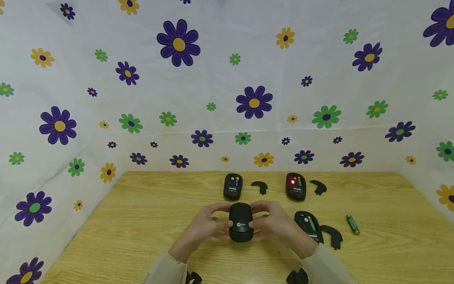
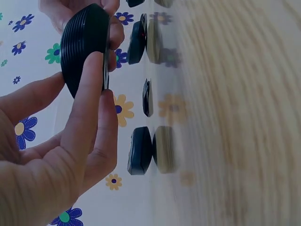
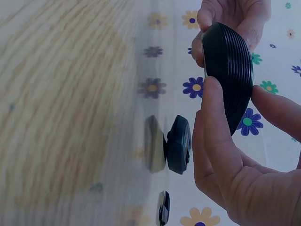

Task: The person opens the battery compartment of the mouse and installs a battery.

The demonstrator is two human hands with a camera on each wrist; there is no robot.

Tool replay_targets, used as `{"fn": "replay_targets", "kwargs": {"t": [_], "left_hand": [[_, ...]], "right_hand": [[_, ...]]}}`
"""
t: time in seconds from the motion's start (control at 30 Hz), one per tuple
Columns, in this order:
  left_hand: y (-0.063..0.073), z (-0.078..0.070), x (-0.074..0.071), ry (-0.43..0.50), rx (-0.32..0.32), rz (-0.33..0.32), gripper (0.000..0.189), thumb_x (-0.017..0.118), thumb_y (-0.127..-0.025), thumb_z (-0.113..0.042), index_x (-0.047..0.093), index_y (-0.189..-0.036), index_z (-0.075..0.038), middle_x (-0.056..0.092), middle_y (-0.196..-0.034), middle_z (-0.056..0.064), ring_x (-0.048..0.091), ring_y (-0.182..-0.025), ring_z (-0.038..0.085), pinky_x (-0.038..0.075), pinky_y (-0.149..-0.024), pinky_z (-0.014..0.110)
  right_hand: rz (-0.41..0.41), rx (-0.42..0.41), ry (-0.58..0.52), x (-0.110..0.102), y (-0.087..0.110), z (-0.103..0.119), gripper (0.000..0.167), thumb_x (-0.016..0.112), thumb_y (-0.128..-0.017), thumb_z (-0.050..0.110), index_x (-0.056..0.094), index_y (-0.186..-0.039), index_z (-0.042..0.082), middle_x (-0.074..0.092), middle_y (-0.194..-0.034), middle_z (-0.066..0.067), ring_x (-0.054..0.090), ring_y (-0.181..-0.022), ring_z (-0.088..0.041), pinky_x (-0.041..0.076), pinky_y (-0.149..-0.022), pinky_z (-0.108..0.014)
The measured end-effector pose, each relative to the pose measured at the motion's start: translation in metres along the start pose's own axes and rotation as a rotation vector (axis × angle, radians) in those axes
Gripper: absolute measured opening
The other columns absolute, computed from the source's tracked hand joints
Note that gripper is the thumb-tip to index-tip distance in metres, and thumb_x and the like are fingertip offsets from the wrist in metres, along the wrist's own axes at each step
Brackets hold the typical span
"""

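Both hands hold one black computer mouse [image 1: 240, 221] at the middle of the head view, its logo side facing up toward the camera. My left hand [image 1: 209, 225] grips its left side and my right hand [image 1: 271, 223] its right side, thumbs and fingertips at the edges. In the left wrist view the mouse [image 2: 84, 44] shows a ribbed side, with the left hand's [image 2: 70, 141] fingers spread along it. The right wrist view shows the mouse [image 3: 228, 70] held above the table, the right hand's [image 3: 235, 160] fingers around its edge. Its underside is mostly hidden.
Behind lie two upturned mice, one [image 1: 233, 186] with a blue battery, another [image 1: 296, 186] with a red light, and two loose covers [image 1: 260, 187] [image 1: 319, 187]. To the right are a third upturned mouse [image 1: 307, 225], its cover [image 1: 332, 236] and a green battery [image 1: 352, 224] on the wooden table [image 1: 142, 221].
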State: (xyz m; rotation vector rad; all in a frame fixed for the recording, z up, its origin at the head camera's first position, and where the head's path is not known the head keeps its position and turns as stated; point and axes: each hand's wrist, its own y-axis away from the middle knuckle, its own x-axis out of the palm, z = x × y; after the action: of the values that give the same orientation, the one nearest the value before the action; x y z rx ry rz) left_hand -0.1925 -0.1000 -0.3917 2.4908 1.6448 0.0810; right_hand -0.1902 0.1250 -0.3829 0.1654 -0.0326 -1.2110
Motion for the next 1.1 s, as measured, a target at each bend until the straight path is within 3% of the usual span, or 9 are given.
{"fn": "replay_targets", "kwargs": {"t": [0.6,1.1], "left_hand": [[0.003,-0.01,0.026,0.093,0.057,0.063,0.06,0.066,-0.092,0.006,0.042,-0.147,0.011,0.048,-0.142,0.022,0.07,-0.099,0.031,0.063,-0.073,0.044],[0.004,-0.017,0.044,0.108,0.066,0.068,0.056,0.067,-0.092,0.006,0.047,-0.145,0.008,0.052,-0.136,0.017,0.07,-0.093,0.024,0.063,-0.072,0.045]], "right_hand": [[0.004,0.017,-0.034,-0.023,0.027,0.005,0.067,0.069,-0.084,-0.004,0.04,-0.143,-0.016,0.05,-0.134,-0.029,0.068,-0.098,-0.028,0.062,-0.075,-0.05],[0.001,0.015,-0.05,-0.038,0.043,0.006,0.071,0.07,-0.087,-0.003,0.034,-0.146,-0.017,0.045,-0.139,-0.033,0.069,-0.099,-0.029,0.062,-0.077,-0.049]]}}
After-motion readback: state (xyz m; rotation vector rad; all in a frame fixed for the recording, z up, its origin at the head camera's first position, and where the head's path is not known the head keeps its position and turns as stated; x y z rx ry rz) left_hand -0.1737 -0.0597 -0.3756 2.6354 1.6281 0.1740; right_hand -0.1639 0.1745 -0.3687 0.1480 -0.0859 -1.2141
